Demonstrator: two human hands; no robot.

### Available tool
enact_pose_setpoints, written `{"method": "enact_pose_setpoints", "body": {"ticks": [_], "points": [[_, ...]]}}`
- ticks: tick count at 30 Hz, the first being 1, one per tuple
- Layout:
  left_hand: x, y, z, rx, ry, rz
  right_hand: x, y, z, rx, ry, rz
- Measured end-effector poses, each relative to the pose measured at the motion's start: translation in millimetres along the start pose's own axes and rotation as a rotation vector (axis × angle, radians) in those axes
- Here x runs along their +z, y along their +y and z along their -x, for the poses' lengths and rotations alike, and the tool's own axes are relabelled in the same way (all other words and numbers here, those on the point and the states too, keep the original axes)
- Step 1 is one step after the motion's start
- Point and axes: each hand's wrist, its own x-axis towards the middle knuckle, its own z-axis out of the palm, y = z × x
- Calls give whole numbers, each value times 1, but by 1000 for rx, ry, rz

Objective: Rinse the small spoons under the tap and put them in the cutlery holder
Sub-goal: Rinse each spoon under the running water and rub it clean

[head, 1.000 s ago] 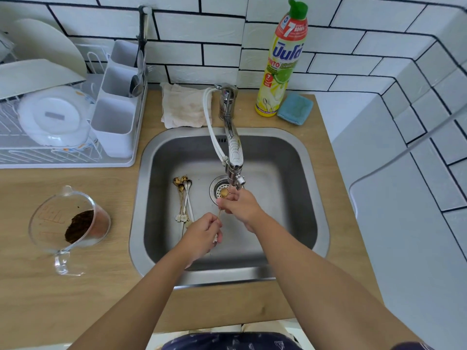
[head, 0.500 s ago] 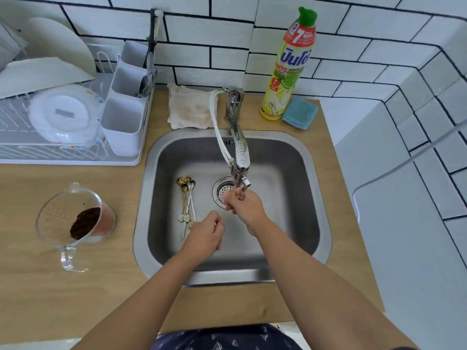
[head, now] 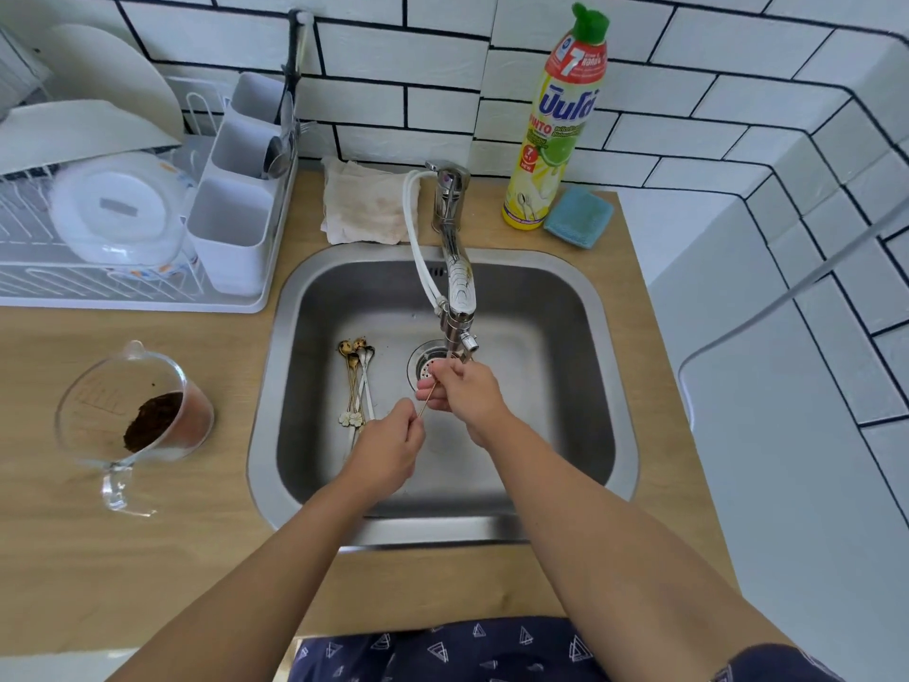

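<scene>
Little has moved: left hand [head: 388, 447] still pinches the spoon [head: 427, 400], right hand [head: 465, 390] rubbing it; wet handle could slip

The wooden counter [head: 206, 558] carries a measuring jug [head: 133, 411], dish rack [head: 133, 297], cloth [head: 366, 204], bottle [head: 551, 155] and sponge [head: 578, 216].

Both hands, left [head: 388, 447] and right [head: 465, 393], hold one thin spoon [head: 427, 399] under the tap [head: 460, 297]; more spoons [head: 356, 381] lie in the sink [head: 565, 347].
</scene>
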Motion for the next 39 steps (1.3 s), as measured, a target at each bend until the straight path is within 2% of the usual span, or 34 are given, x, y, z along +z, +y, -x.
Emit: {"method": "enact_pose_setpoints", "body": {"ticks": [4,8,9,12,14,17,19,22,27,31,33,36,39], "points": [[-6,-2,-3,23,-20,-17,-6,-2,1,14,-122,-102],[-7,1,-3,26,-43,17,-6,-3,-1,-27,-76,-49],[-8,1,-3,-16,-67,125,-5,-3,-2,-10,-67,-90],[-16,3,-2,-196,-232,723,-10,-2,-2,69,-149,-317],[-23,1,-1,-231,-324,913,-15,-1,1,90,-197,-430],[-25,1,1,-185,-400,754,-18,0,2,82,-159,-355],[-21,0,1,-165,-379,633,-16,-2,2,83,-122,-302],[-17,-3,-1,-157,-318,566,-14,-2,-1,50,-136,-255],[-15,-2,-1,-127,-300,532,-10,-6,1,-91,-148,10],[-17,-2,-2,-126,-274,510,-10,-9,-2,-2,-102,-114],[-19,-3,-2,-126,-271,492,-13,-7,-3,26,-152,-162],[-20,-3,1,-128,-284,501,-14,-3,-1,-26,-210,-117],[-20,2,3,-155,-295,560,-13,-1,-2,-39,-167,-111]]}}
